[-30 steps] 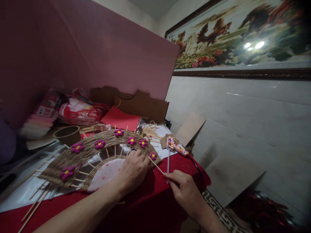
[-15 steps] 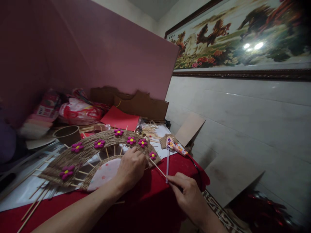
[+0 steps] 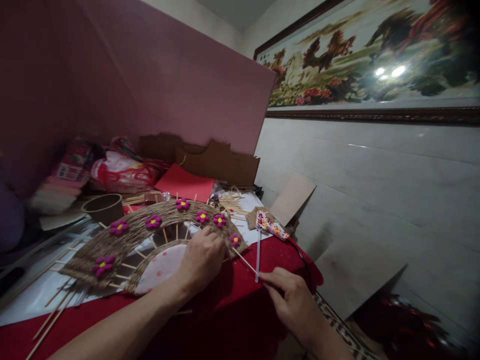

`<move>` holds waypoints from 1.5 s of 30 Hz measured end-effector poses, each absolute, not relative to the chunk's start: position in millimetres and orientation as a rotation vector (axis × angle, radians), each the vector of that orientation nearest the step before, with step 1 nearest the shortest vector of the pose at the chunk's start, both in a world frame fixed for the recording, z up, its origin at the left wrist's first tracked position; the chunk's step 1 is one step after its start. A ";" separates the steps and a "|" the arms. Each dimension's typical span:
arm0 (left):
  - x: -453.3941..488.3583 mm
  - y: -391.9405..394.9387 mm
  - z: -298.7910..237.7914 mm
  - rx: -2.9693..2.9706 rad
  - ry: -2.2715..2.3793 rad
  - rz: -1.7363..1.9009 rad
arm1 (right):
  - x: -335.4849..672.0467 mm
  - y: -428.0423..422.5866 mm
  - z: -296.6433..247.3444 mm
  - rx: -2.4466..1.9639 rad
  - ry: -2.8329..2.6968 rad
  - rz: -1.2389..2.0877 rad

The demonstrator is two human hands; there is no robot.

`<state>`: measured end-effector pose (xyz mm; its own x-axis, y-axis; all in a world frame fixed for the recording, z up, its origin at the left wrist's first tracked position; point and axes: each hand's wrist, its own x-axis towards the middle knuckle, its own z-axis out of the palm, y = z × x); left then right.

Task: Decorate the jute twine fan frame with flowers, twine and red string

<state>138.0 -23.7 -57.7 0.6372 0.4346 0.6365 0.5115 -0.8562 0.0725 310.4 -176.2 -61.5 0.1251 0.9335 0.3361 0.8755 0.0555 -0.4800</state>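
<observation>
A person's two bare hands work on a fan-shaped twine piece (image 3: 135, 231) lying along the near edge of a desk (image 3: 240, 295) spread with red cloth. Magenta flowers (image 3: 103, 266) with yellow centres dot its woven band; thin wooden ribs join the band to a pale, spotted panel (image 3: 161, 270). The left hand (image 3: 205, 257) rests over the piece's right part, fingers curled under — whether its grip holds anything cannot be told. The right hand (image 3: 292, 295), beyond the desk's near edge, has its grip pinched on a slim stick (image 3: 245, 261) that slants up to the fan's right end. Near the desk's right edge is a flower-patterned glue gun (image 3: 277, 230), a translucent rod (image 3: 258, 255) extending from it. Toward the far edge lie a brown ring (image 3: 103, 215) and a red sheet (image 3: 187, 182); loose sticks (image 3: 52, 320) cross the near left corner.
</observation>
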 end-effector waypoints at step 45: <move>139.3 -22.6 -59.1 -2.728 -0.798 -1.023 | 313.1 -186.7 -51.9 -1.900 -1.715 0.247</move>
<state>139.3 -22.6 -59.1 0.6323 0.4343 0.6415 0.5160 -0.8538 0.0694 313.1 -186.7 -51.9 0.1636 0.9595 0.2293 0.8559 -0.0224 -0.5167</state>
